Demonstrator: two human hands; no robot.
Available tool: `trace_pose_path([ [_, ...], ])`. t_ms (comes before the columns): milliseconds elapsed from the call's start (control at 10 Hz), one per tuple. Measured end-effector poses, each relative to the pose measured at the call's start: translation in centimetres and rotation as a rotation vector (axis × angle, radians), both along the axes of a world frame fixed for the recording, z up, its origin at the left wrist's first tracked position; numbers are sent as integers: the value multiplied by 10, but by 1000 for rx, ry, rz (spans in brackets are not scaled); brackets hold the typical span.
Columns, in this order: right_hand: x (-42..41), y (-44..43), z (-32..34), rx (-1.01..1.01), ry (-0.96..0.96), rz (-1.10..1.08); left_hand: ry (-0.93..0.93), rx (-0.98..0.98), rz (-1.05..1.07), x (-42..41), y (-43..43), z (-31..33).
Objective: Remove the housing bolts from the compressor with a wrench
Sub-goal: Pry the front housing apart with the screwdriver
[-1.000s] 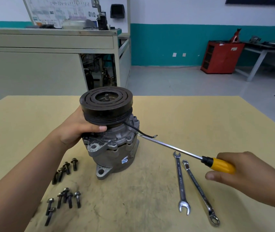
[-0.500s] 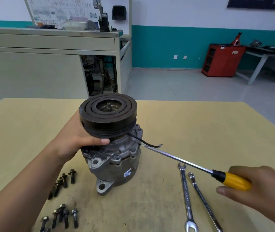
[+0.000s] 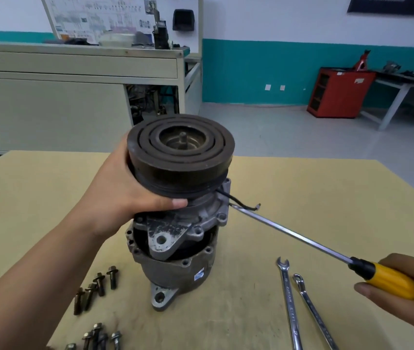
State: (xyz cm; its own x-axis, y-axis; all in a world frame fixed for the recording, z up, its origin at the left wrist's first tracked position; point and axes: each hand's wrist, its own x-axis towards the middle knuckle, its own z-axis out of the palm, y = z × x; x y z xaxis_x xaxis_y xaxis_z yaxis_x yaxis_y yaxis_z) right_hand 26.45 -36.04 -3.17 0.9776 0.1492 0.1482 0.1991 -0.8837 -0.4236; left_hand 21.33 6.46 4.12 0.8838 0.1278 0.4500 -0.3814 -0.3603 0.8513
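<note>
Left hand (image 3: 125,198): clasped round the underside of the clutch pulley (image 3: 180,152), thumb lying across the front just under its rim.
Right hand (image 3: 408,286): closed round the yellow handle of a screwdriver (image 3: 302,238), at the right edge of view.
Screwdriver shaft: slants up and left; the tip meets the front housing (image 3: 201,213) flange just below a black wire lead (image 3: 241,202).
Compressor (image 3: 175,248): upright near the middle of the yellow table (image 3: 302,185), pulley end uppermost.
Housing joint: front housing raised and tilted off the rear body (image 3: 175,271); a dark gap shows between them on the near side, interior too dark to tell.
Bolts: loose on the table left of the compressor, in an upper group (image 3: 97,286) and a lower group (image 3: 97,335).
Wrenches (image 3: 289,299): two, side by side on the table right of the compressor, neither hand touching them.
Red cabinet (image 3: 337,92): against the far teal wall; contents cannot be told.
</note>
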Motion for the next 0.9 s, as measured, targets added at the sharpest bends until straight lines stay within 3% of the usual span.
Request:
trace_pose_path([
  [300, -11, -33, -1, 40, 20, -3, -149, -58, 130, -26, -38, 18],
  [700, -90, -46, 16, 67, 60, 17, -170, -94, 109, -71, -101, -1],
  [800, -108, -68, 23, 74, -62, 56, -167, -40, 103, -86, -117, -7],
  [900, -132, -36, -42, -25, -24, 125, -152, -30, 85, -99, -132, -15],
])
